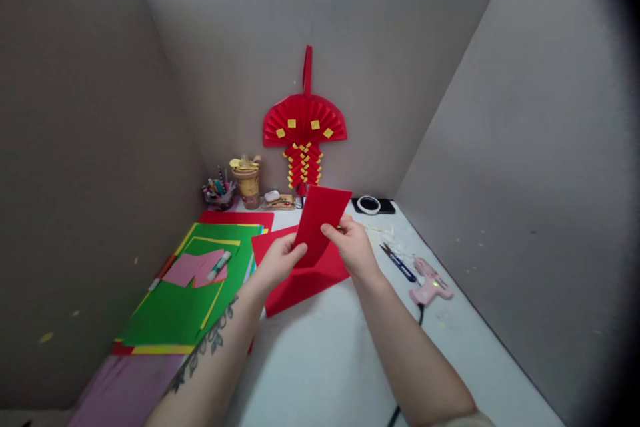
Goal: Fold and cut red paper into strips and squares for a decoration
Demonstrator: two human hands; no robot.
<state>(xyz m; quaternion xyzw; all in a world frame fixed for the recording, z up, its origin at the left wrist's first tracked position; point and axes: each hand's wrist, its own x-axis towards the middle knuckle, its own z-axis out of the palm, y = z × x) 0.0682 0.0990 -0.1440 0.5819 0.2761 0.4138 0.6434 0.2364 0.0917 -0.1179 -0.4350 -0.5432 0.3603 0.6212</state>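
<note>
Both my hands hold up a red paper strip above the white desk. My left hand pinches its lower left edge. My right hand pinches its right edge. Under them a larger red paper sheet lies flat on the desk. A finished red paper fan ornament with yellow squares hangs on the back partition.
A stack of green, yellow and red paper with pink pieces and a glue stick lies at the left. Blue snips and a pink glue gun sit at the right. Pen cup, jar and tape roll line the back. Grey partitions enclose the desk.
</note>
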